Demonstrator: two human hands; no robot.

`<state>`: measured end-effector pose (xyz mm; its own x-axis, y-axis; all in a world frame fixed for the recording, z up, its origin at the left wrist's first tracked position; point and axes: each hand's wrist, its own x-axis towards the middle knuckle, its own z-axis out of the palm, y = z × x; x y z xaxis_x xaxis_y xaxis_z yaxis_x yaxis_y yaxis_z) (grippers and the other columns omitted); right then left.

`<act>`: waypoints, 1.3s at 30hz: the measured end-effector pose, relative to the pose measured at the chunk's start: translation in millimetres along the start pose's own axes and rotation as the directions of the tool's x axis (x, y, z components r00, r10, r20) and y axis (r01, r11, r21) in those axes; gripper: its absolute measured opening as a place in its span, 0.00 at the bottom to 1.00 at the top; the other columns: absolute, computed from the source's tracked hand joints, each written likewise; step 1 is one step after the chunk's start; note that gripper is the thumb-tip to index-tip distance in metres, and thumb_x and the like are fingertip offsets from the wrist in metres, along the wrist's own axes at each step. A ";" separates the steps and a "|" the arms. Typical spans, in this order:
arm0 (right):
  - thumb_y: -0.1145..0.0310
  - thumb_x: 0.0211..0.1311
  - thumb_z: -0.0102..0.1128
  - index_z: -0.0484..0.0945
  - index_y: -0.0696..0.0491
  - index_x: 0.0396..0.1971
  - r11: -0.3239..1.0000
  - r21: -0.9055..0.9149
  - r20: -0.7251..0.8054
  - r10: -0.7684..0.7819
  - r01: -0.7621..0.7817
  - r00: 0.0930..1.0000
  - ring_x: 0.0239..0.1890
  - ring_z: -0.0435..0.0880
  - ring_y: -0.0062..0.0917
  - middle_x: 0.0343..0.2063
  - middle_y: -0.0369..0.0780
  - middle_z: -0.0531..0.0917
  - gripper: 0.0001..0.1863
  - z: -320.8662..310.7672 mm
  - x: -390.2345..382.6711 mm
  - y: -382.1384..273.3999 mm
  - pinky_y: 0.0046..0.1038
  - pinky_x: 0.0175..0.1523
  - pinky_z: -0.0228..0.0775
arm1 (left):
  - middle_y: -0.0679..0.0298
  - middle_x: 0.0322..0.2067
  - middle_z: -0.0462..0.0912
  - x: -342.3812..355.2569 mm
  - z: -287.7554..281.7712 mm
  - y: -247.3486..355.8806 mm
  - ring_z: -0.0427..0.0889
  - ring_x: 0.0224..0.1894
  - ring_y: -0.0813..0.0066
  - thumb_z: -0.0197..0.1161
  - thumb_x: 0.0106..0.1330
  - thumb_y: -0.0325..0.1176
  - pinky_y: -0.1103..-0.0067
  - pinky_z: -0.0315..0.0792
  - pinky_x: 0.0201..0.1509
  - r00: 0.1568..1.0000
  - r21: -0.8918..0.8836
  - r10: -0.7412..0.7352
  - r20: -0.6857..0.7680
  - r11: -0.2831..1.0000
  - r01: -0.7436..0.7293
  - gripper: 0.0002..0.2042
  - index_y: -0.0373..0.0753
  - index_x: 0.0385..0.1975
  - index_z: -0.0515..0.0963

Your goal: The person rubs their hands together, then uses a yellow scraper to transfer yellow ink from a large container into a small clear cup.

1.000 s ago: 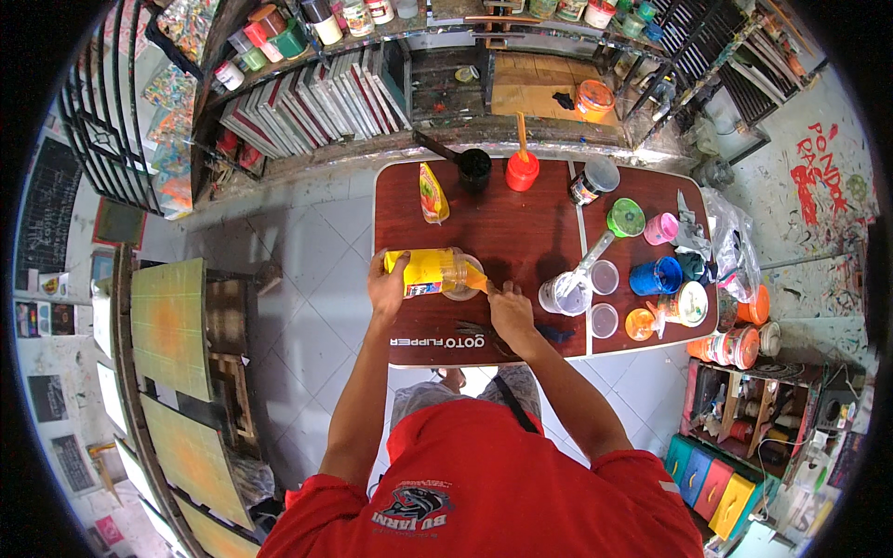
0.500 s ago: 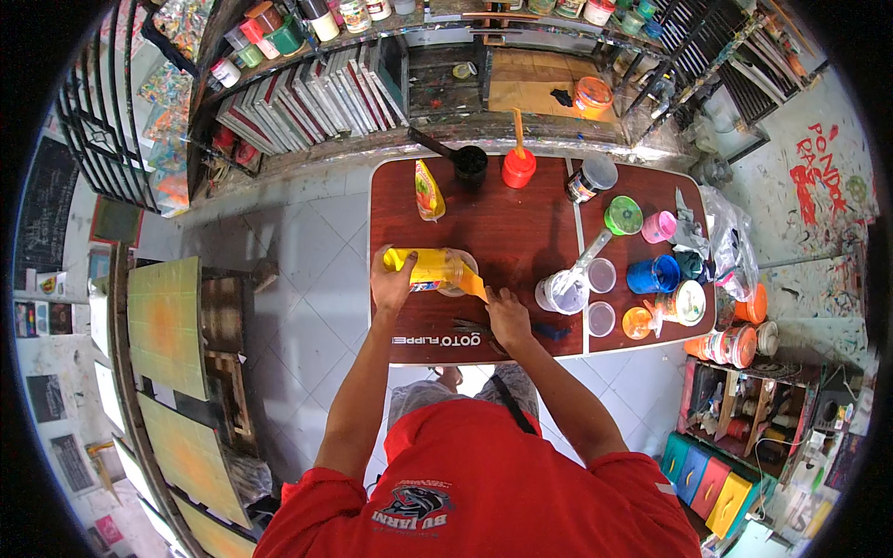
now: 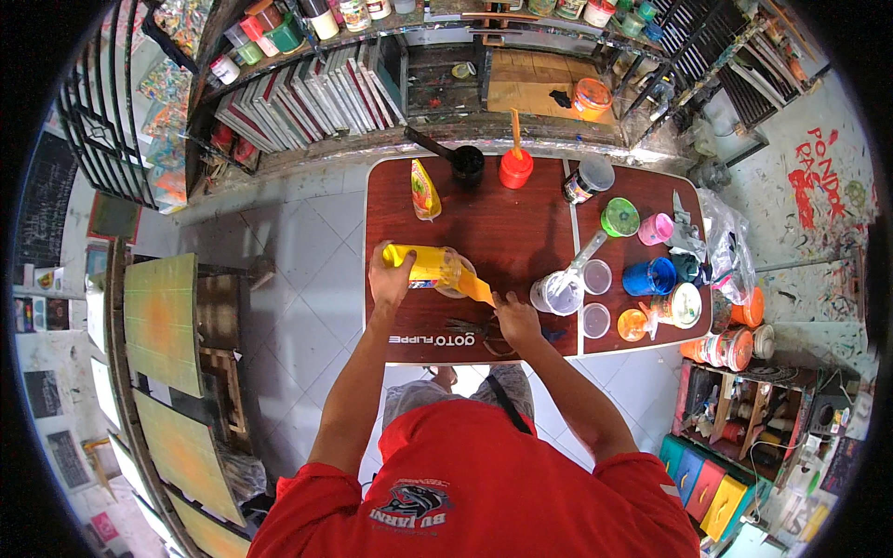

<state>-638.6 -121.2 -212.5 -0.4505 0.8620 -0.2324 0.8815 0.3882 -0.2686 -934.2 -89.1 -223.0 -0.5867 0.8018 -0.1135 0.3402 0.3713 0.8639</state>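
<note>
My left hand [image 3: 389, 277] is closed around a plastic jar coated with yellow paint [image 3: 425, 262], tipped on its side with its mouth to the right. An orange spatula [image 3: 479, 288] is gripped by its right end in my right hand [image 3: 517, 319]. The spatula's left end is at the jar's mouth, over a round tub [image 3: 448, 291] that the jar partly hides. To the right stands a white-smeared tub [image 3: 558, 293] with a pale spatula [image 3: 588, 249] leaning in it.
On the brown table [image 3: 507, 228] are a yellow pouch [image 3: 424, 193], a black pot [image 3: 467, 166], a red pot [image 3: 515, 169] with an orange stick, a blue tub [image 3: 650, 276] and several other paint tubs. A plastic bag [image 3: 728, 237] lies at the right edge. Painted panels [image 3: 160, 321] lean at left.
The spatula and my right hand have shifted slightly right and down, so more of the orange blade shows outside the jar. My left hand keeps the jar tipped.
</note>
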 end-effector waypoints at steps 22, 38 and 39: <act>0.68 0.64 0.48 0.73 0.58 0.56 0.984 -0.130 -0.089 -0.137 0.125 0.987 0.31 0.85 0.40 0.38 0.49 0.78 0.21 -15.5 -32.8 16.2 0.38 0.32 0.80 | 0.49 0.51 0.81 0.0 -4.6 -3.6 0.80 0.54 0.53 0.73 0.54 0.43 0.66 0.72 0.60 0.999 -0.039 -0.027 -0.022 0.999 0.026 0.29 0.39 0.55 0.76; 0.69 0.62 0.52 0.74 0.59 0.54 0.961 -0.256 -0.104 -0.134 0.103 0.986 0.30 0.85 0.34 0.36 0.45 0.78 0.21 -52.4 -64.3 2.8 0.33 0.27 0.78 | 0.49 0.52 0.81 -10.6 -5.7 10.6 0.80 0.55 0.54 0.72 0.55 0.44 0.67 0.72 0.61 0.997 -0.046 -0.077 -0.003 0.996 0.077 0.29 0.39 0.56 0.76; 0.70 0.62 0.52 0.74 0.59 0.56 0.962 -0.254 -0.093 -0.124 0.097 0.988 0.30 0.85 0.35 0.37 0.46 0.78 0.22 -53.5 -66.7 3.4 0.33 0.27 0.78 | 0.50 0.51 0.82 -12.6 -4.9 14.3 0.81 0.54 0.55 0.73 0.55 0.44 0.68 0.73 0.60 0.995 -0.062 -0.101 0.015 0.993 0.101 0.29 0.39 0.56 0.76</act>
<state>-598.0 -160.0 -147.9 -0.5409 0.8339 -0.1098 0.8408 0.5396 -0.0435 -925.6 -96.3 -206.8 -0.6066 0.7675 -0.2074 0.2325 0.4206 0.8769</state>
